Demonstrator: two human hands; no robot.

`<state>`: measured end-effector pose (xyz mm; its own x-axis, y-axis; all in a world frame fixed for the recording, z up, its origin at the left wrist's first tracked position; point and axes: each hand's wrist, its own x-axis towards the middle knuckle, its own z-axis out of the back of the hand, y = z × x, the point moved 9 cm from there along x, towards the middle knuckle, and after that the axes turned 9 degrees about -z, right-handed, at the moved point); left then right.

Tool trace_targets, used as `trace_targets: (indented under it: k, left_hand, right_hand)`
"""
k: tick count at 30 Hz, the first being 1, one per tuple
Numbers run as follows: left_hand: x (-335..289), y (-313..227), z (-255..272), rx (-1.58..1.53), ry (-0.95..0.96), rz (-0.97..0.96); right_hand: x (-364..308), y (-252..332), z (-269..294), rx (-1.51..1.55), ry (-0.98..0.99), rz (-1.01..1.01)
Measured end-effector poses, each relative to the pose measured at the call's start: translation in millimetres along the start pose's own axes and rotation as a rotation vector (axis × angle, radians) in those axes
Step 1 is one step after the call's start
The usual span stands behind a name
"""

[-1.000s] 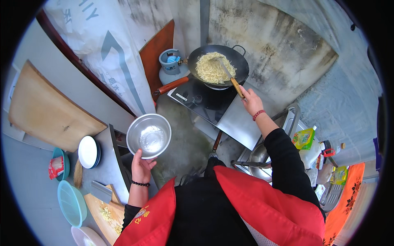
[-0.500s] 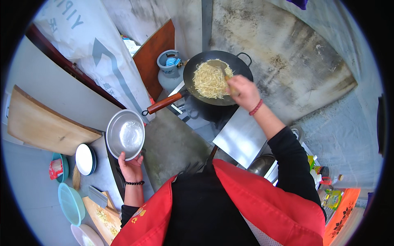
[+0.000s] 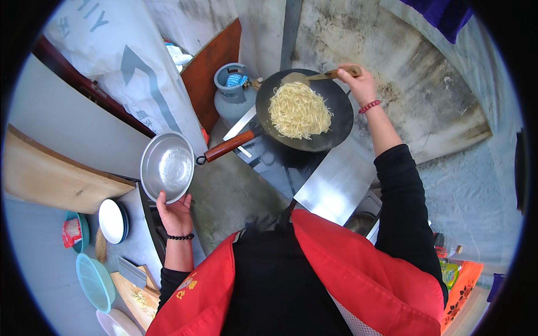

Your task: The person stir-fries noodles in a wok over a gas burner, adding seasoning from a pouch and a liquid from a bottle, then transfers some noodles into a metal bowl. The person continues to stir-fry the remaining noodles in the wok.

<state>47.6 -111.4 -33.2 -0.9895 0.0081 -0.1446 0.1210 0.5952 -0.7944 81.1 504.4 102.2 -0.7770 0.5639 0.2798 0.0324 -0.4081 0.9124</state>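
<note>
My left hand (image 3: 176, 215) is closed on the near rim of an empty silver metal bowl (image 3: 168, 168), thumb to the left, tilted so its inside shows. At the far right of a black wok (image 3: 340, 109), my right hand (image 3: 359, 83) grips the wooden handle of a wok spatula (image 3: 318, 76). Its blade points left and touches the far edge of a heap of pale, thin strands like bean sprouts (image 3: 300, 111) in the wok. The wok's brown wooden handle (image 3: 228, 146) sticks out toward the bowl; neither hand touches it.
Under the wok is a stove, beside a shiny metal panel (image 3: 335, 182). A grey gas cylinder (image 3: 231, 98) stands to its left. Plates (image 3: 111, 221), a cleaver (image 3: 133, 272), a cutting board (image 3: 137, 297) and a turquoise basin (image 3: 95, 283) are at the left. A stained board (image 3: 392, 73) rises behind.
My right hand has moved up and right, from over the wok to beyond its far right rim. The spatula has swung to point left. My left hand still holds the bowl.
</note>
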Motion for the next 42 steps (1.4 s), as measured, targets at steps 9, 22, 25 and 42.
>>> trace_targets:
  k: [9,22,25,42]
  left_hand:
    - [22.6,11.4,-2.9,0.039,0.023,0.067]
    - [26.9,10.9,-27.2,0.073,0.118,0.082]
    - [25.2,4.4,-25.7,0.078,0.13,0.052]
    - [13.2,-4.9,-20.0,0.097,0.094,0.067]
  right_hand:
    - [-145.4,120.6,-48.2,-0.506,0.618,0.478]
    - [-154.2,100.4,-35.2,-0.525,0.169,0.332]
    - [-132.0,83.4,18.3,-0.416,-0.118,0.263]
    - [-82.6,-71.3,43.6,0.338,-0.239,-0.338]
